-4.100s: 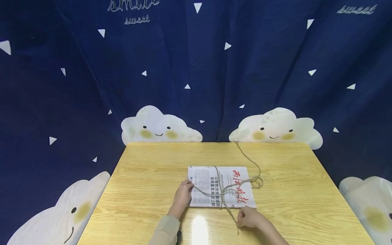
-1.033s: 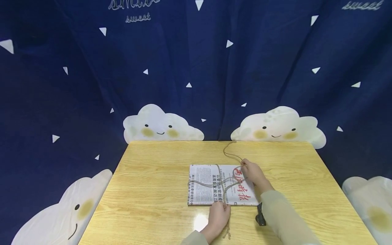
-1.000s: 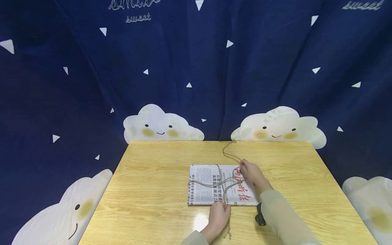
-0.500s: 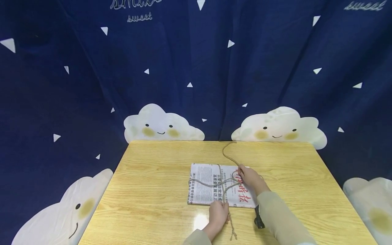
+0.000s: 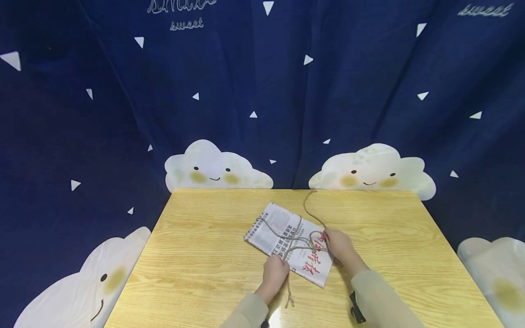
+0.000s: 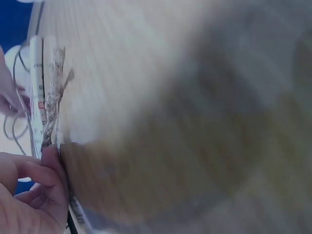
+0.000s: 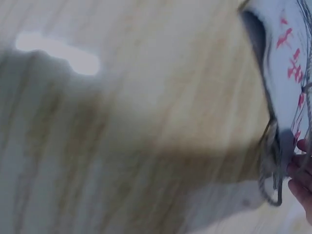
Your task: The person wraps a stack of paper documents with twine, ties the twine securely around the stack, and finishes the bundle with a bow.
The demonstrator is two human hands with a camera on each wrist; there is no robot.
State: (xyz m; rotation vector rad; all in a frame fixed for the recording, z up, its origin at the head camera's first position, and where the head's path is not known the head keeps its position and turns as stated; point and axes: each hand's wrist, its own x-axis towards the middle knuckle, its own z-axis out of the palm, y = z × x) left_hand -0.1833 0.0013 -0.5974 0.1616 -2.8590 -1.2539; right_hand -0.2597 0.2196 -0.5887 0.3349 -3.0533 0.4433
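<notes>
A folded newspaper (image 5: 270,228) with red and black print lies turned at an angle on the table. Twine (image 5: 283,236) crosses its top and loops near the red characters. My left hand (image 5: 275,273) pinches twine at the newspaper's near edge, and a knotted tail hangs below the fingers. In the left wrist view, the frayed twine (image 6: 54,92) runs past the fingertips beside the paper's edge. My right hand (image 5: 341,247) grips twine at the right edge of the newspaper. A small twine loop (image 7: 270,170) dangles there in the right wrist view, where only that hand's fingers (image 7: 302,170) show.
The wooden table (image 5: 197,264) runs back to a dark blue curtain (image 5: 229,91) printed with white clouds and triangles. One length of twine (image 5: 308,202) trails from the right hand to the table's far edge.
Earlier the right hand held twine near the front edge; it then moved to the right side. In the last half second the newspaper has turned clockwise, and the left hand has shifted left.
</notes>
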